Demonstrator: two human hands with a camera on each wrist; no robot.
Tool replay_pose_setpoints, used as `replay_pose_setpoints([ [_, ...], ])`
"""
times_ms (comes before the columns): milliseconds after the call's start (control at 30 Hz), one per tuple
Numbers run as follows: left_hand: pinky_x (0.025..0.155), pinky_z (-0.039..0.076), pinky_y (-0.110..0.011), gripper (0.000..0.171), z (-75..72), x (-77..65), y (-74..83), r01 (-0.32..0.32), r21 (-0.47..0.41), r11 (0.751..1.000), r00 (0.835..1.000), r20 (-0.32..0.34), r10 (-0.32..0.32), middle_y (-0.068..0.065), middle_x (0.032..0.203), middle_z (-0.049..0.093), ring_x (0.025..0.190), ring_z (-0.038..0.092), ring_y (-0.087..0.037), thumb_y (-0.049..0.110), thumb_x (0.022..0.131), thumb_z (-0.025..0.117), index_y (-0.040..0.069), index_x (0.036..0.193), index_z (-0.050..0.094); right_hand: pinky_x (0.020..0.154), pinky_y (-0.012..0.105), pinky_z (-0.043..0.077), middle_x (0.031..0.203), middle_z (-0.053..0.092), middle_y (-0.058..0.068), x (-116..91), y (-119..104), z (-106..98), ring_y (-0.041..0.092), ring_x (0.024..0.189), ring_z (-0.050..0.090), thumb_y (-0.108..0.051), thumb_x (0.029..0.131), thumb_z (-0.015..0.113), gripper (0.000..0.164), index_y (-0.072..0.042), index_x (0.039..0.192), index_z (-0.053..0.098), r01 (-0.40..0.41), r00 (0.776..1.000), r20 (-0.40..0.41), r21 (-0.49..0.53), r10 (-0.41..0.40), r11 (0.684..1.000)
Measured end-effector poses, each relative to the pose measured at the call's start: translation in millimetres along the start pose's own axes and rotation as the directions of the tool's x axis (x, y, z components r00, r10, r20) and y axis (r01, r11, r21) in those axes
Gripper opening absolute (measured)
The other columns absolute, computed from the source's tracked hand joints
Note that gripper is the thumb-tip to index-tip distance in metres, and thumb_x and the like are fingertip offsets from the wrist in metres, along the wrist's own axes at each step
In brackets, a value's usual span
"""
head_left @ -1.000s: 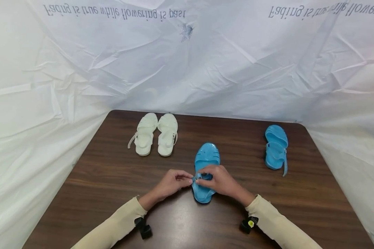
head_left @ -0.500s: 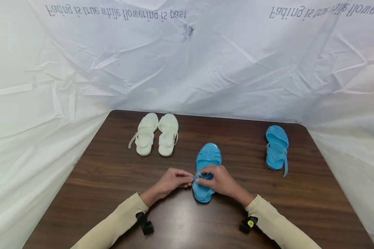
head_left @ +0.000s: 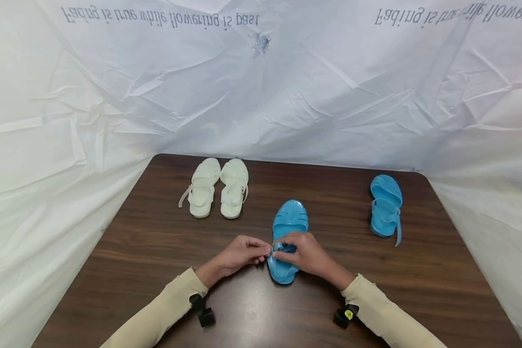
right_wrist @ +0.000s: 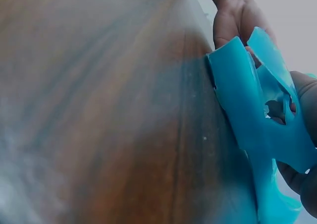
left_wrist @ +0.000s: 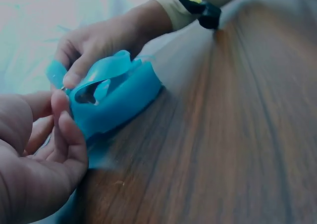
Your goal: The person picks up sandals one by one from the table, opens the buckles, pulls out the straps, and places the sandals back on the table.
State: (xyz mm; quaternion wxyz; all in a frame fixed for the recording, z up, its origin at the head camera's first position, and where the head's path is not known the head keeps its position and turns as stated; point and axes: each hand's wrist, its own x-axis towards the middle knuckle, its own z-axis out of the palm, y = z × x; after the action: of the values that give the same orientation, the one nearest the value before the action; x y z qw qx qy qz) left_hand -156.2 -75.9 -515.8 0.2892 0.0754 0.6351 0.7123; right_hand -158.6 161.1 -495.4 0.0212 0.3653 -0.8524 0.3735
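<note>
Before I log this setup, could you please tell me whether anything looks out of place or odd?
The lettering on the white sheet stands out because it appears flipped; the strap of the far-right blue sandal trails loose.

Left hand, right hand bare | long cream sleeves | blocky black cameras at both cuffs | yellow spot on right one

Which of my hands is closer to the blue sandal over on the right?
Right. Your right hand grips the middle sandal, nearer to you and left of the far blue sandal; your left hand is at the middle sandal's left edge, farther off.
</note>
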Motion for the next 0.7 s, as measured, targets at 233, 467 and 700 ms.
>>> replay_pose_setpoints([
  [233,0.07,0.056,-0.025,0.023,9.8,-5.8,3.8,-0.146,0.208,0.967,0.983,-0.078,0.165,-0.006,0.092,0.075,0.078,0.067,-0.012,0.014,0.097,0.072,-0.005,0.111,0.073,0.076,0.026,0.057,0.102,0.076,-0.005,2,0,-1,0.006,0.092,0.069,-0.033,0.093,0.078,0.024,-0.014,0.108,0.079,0.007,1.0,0.007,-0.013,-0.007,1.0],
  [467,0.068,0.055,-0.026,0.02,14.2,-9.0,1.8,-0.165,0.41,0.897,0.968,-0.107,0.227,-0.004,0.09,0.074,0.079,0.068,-0.016,0.025,0.097,0.073,0.006,0.102,0.076,0.076,0.026,0.058,0.1,0.076,-0.004,-1,1,-3,0.005,0.091,0.068,-0.033,0.093,0.078,0.023,-0.013,0.106,0.079,-0.027,1.0,-0.007,-0.01,0.026,1.0],
  [700,0.059,0.052,-0.026,0.019,17.1,-17.3,0.3,-0.167,0.373,0.913,0.966,-0.124,0.227,-0.006,0.091,0.075,0.07,0.063,-0.018,0.023,0.095,0.075,0.006,0.103,0.078,0.076,0.026,0.057,0.097,0.075,-0.004,-3,-1,-3,0.006,0.09,0.067,-0.033,0.093,0.077,0.024,-0.013,0.104,0.079,-0.045,0.999,-0.014,-0.026,0.044,0.999],
])
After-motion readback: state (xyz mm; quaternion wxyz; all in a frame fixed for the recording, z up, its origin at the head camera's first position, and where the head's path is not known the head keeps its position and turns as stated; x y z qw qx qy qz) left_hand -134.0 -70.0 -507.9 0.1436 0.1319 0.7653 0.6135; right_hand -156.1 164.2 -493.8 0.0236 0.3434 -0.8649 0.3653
